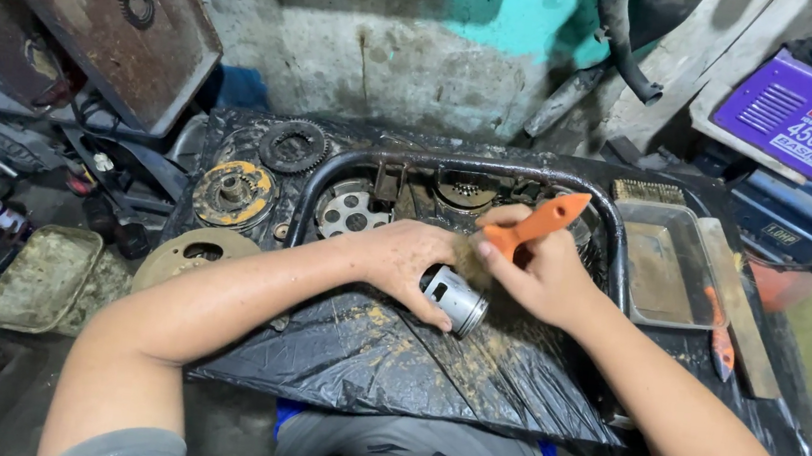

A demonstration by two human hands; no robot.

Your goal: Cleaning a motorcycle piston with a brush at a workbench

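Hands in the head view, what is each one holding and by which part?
Left hand grips a small metal cylinder around its body. Right hand holds an orange-handled brush by the handle, bristles against the cylinder.

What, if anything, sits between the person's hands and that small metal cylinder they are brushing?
Nothing visible does. The left hand already grips the metal cylinder directly, over the black plastic sheet. The right hand holds the orange-handled brush, whose bristles touch the cylinder.
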